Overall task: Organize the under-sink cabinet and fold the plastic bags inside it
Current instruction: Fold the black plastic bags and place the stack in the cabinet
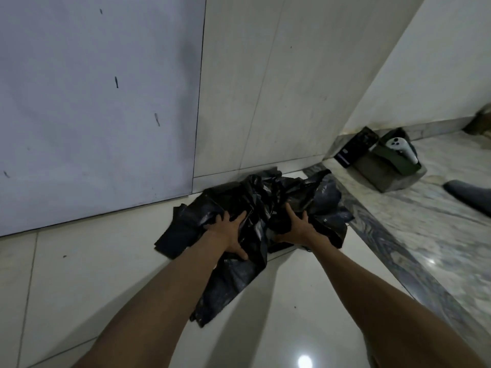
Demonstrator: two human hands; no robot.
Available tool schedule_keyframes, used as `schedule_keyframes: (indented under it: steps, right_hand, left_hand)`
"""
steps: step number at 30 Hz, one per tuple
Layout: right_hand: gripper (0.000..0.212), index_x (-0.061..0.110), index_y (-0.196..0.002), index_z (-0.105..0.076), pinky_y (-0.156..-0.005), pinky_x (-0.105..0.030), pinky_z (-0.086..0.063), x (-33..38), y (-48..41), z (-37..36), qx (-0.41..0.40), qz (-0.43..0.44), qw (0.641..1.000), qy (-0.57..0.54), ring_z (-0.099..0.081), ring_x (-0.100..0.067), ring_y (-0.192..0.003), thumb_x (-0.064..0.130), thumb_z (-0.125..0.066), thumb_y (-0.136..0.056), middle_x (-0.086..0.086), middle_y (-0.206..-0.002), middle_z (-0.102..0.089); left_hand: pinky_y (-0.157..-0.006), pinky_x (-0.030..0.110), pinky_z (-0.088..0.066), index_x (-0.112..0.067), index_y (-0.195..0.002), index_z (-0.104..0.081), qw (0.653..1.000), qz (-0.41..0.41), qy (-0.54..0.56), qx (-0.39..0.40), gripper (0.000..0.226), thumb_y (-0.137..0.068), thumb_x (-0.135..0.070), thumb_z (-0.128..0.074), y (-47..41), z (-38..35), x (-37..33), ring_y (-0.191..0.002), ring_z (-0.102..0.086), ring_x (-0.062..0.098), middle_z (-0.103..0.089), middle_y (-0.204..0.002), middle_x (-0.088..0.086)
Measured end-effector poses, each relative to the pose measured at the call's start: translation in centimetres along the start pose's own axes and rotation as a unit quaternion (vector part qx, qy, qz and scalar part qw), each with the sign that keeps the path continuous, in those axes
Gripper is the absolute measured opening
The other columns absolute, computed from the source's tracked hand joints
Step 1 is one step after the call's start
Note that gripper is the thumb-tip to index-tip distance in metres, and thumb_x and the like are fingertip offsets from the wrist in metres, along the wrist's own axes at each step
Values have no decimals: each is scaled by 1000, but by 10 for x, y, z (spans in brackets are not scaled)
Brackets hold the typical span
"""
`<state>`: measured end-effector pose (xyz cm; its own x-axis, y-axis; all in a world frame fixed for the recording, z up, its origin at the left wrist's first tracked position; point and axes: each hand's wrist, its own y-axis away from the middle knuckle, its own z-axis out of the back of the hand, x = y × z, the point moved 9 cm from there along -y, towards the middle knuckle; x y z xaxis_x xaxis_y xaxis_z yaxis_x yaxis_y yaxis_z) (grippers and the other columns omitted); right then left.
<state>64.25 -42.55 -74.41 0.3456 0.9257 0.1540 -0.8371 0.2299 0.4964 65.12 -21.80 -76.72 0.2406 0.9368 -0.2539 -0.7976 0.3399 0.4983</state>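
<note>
Pale floor tiles [106,261] beside the wall bore the crumpled black plastic bags [265,197], lying beneath the spread fingers of the left hand [230,232] and right hand [296,227], apparently pressed flat for folding.

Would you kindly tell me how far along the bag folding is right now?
Done: the black plastic bags lie out on the tiled floor. In hand: the left hand and right hand press on the crumpled heap. Left: no bag looks folded yet, and the cabinet's inside is not in view.
</note>
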Motion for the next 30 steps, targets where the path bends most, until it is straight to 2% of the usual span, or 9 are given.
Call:
schedule_keyframes:
  steps: [3,6,9,13,17,19,24,26,30]
  right_hand:
    - [88,32,-151,-26,-110,-44,-31,7,-2,-11,-24,12,999,33,-33,-39,-136,52,-72,-79,-16,-149,-33]
    - [47,22,-127,-57,-93,-38,-47,22,14,-3,-118,42,992,15,-56,-31,-115,33,-69,-83,-10,-126,-57]
    - [28,16,-109,-68,-84,-37,-51,43,27,-4,-158,75,984,23,-64,-31,-104,12,-57,-84,-10,-110,-69]
    - [26,5,-106,-70,-84,-39,-51,94,38,0,-110,150,981,58,-65,-34,-102,8,-56,-85,-17,-106,-70]
    - [24,1,-101,-69,-77,-36,-50,162,53,8,-56,228,969,72,-64,-37,-97,5,-57,-81,-20,-104,-68]
    - [25,2,-101,-69,-78,-33,-49,199,60,10,-24,262,961,89,-64,-36,-100,7,-58,-78,-21,-107,-67]
    - [19,2,-102,-69,-76,-31,-47,296,106,-1,43,349,925,144,-62,-31,-99,8,-59,-86,-19,-106,-65]
    - [20,8,-102,-69,-75,-30,-46,334,133,-10,62,389,907,150,-60,-28,-93,13,-66,-83,-14,-105,-65]
    - [32,2,-114,-66,-87,-33,-46,402,180,-36,109,458,860,195,-57,-32,-108,20,-66,-88,-13,-116,-63]
  left_hand:
    - [-107,57,-30,-28,-148,-29,998,-7,-18,-59,86,-77,-44,-74,-2,6,4,-138,-23,36,-26,-151,10]
    - [-89,36,-46,-11,-114,-64,988,-31,-17,-154,28,-87,-9,-57,3,27,4,-114,-55,30,-59,-120,11]
    - [-87,34,-49,-6,-106,-67,987,-22,-3,-159,26,-85,-2,-52,11,29,10,-106,-61,29,-65,-113,13]
    - [-88,34,-49,-3,-114,-65,989,-9,34,-142,29,-86,-5,-56,27,38,35,-107,-60,28,-63,-117,14]
    - [-83,33,-48,-2,-88,-61,987,41,93,-122,7,-88,-7,-55,61,61,78,-96,-59,28,-61,-105,15]
    - [-84,32,-46,-6,-80,-55,983,72,111,-125,9,-89,-9,-55,82,72,106,-95,-56,27,-58,-103,16]
    - [-85,28,-45,-2,-116,-61,961,152,157,-168,30,-89,-10,-53,157,98,182,-111,-58,30,-60,-122,18]
    - [-83,28,-44,-3,-118,-61,947,198,173,-183,32,-88,-9,-53,193,106,213,-110,-58,30,-60,-121,16]
    - [-74,27,-43,0,-106,-65,916,275,200,-213,24,-85,-6,-54,266,113,259,-103,-61,31,-64,-112,19]
